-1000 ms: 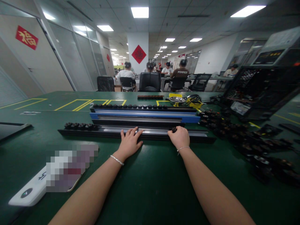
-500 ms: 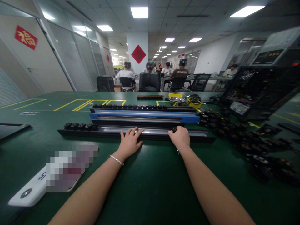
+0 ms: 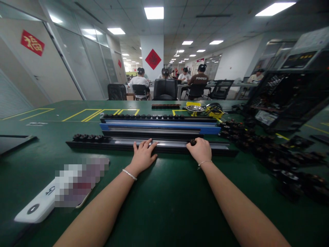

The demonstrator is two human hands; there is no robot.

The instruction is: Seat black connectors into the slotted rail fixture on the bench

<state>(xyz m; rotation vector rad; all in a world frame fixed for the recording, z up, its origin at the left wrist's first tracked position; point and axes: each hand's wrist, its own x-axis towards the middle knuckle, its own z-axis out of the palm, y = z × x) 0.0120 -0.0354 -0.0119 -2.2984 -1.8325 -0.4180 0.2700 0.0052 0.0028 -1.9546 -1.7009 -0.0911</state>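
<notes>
A long black rail point(image 3: 169, 149) with a shiny metal channel lies across the green table in front of me. My left hand point(image 3: 144, 153) rests on its near edge around the middle, fingers spread. My right hand point(image 3: 201, 150) is closed on a small black part point(image 3: 192, 141) at the channel, right of the middle; my fingers hide most of it. Several similar black parts point(image 3: 88, 137) sit in a row at the rail's left end. Directly behind lies a blue rail point(image 3: 154, 126), and beyond it another black rail carrying a row of black parts point(image 3: 144, 117).
A heap of black parts point(image 3: 272, 151) spreads over the right side, below a tilted black rack point(image 3: 280, 99). A white device point(image 3: 38, 207) lies at the left front. A metal bowl point(image 3: 194, 108) and yellow trays stand farther back. People sit at desks beyond.
The whole view has shifted slightly to the right. Both hands keep about the same places on the rail, the right one still closed on the small black part.
</notes>
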